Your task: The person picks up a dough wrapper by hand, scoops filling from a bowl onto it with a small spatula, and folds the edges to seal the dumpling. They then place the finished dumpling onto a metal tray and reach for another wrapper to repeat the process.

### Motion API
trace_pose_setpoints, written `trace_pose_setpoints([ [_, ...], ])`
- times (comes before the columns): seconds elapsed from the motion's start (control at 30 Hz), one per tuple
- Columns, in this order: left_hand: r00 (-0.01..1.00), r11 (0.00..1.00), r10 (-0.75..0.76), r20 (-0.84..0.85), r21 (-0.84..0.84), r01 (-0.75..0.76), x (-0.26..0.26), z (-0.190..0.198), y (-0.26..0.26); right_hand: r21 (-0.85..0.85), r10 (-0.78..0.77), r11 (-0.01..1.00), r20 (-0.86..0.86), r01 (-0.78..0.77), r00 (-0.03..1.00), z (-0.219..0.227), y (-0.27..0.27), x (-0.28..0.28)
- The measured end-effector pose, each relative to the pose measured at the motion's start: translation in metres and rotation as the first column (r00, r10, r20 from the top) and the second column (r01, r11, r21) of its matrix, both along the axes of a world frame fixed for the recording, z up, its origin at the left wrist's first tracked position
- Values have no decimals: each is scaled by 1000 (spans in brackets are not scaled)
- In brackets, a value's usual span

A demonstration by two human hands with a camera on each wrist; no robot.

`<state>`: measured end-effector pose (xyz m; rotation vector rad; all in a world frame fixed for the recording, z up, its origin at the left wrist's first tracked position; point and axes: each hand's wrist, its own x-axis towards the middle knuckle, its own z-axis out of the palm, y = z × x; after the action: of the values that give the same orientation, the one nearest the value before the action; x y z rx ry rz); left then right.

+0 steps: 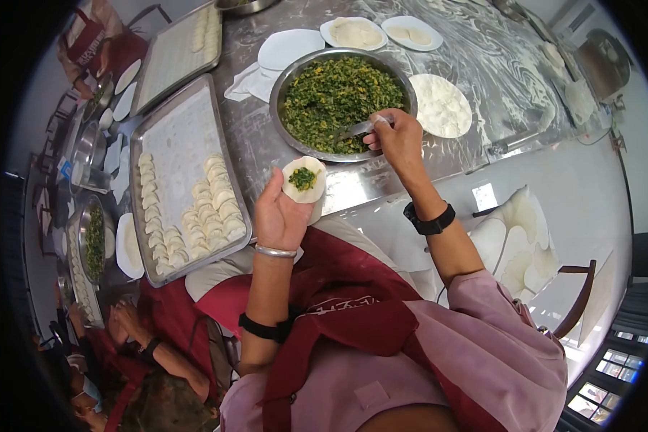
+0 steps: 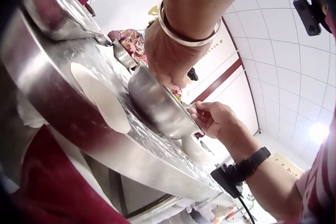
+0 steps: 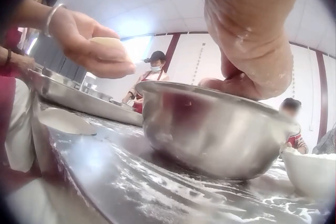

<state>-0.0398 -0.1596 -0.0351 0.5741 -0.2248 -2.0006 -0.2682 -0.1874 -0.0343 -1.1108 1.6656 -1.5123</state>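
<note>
A round dumpling wrapper (image 1: 292, 192) lies across the fingers of my left hand (image 1: 281, 219), with a small mound of chopped green filling (image 1: 302, 178) in its middle. The right wrist view shows that hand cupped around the wrapper. My right hand (image 1: 398, 144) grips the handle of a metal spoon (image 1: 361, 128), its tip down in the filling. That filling, green with yellow bits, sits in a large steel bowl (image 1: 276, 115). My left hand is just in front of the bowl; the right is over its near right rim.
A metal tray (image 1: 142, 124) with rows of finished dumplings (image 1: 216, 205) stands at left. Plates, one holding white flour (image 1: 443, 106), surround the bowl on the floury steel table (image 1: 504, 86). Another person's hands (image 1: 126, 324) are at lower left. A chair (image 1: 577, 302) stands at right.
</note>
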Motion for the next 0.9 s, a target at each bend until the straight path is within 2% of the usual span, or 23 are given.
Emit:
trace_pose_setpoints([
  [0.1, 1000, 1000, -1, -4, -1, 1, 2, 1, 0, 46, 21, 999, 54, -23, 998, 6, -1, 4],
  [0.3, 1000, 1000, -5, -15, -10, 5, 4, 2, 0, 75, -29, 997, 322, 5, 946, 10, 0, -5],
  [0.5, 1000, 1000, -4, -20, -18, 4, 3, -2, -4, 103, -77, 994, 452, 33, 888, 11, 2, -14],
  [0.6, 1000, 1000, 6, -22, -17, -7, 2, -1, -5, 72, -99, 994, 309, 80, 946, 7, 1, -15],
  [0.7, 1000, 1000, 2, -20, -19, -3, 2, 0, -7, 53, -82, 996, 268, 70, 960, 8, 3, -14],
  [0.9, 1000, 1000, 11, -21, -7, -11, 1, -2, -8, 70, -62, 997, 372, 38, 926, 11, 6, -15],
])
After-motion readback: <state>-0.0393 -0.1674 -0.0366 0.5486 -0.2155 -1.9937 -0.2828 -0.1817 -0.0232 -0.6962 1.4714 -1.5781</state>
